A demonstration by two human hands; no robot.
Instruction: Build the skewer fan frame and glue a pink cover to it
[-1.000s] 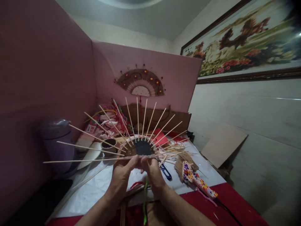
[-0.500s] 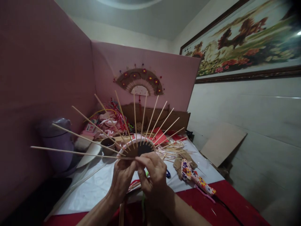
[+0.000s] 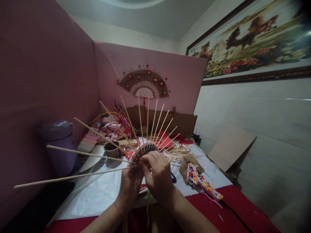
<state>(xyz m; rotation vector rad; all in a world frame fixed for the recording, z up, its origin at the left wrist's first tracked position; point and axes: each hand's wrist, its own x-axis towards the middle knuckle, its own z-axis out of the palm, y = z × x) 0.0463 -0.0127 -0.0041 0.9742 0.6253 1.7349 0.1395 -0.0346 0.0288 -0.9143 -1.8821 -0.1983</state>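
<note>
Between my two hands is a fan frame (image 3: 133, 157), a small rounded base with a pale rim and dark inner face, from which several thin wooden sticks (image 3: 91, 153) spread out. My left hand (image 3: 131, 183) grips the base from below on its left side, by the lowest stick. Over the front of the base, my right hand (image 3: 156, 170) has its thumb and forefinger pinched at the stick ends; the fingertips partly hide the spot they press. Behind, on the pink board, hangs a finished-looking brown fan (image 3: 145, 81) with red and yellow flowers.
A brown cup (image 3: 111, 150) and a pile of ribbons and cloth (image 3: 111, 124) lie to the left. Loose sticks (image 3: 181, 153) and red paper (image 3: 165, 139) are behind my right hand. A flower-patterned glue gun (image 3: 202, 183) rests on cardboard at the right, its cord trailing forward.
The fan frame has turned and tilted, its left sticks swinging lower and its right ones narrowing in view. My right hand has shifted slightly up over the base; both hands keep hold.
</note>
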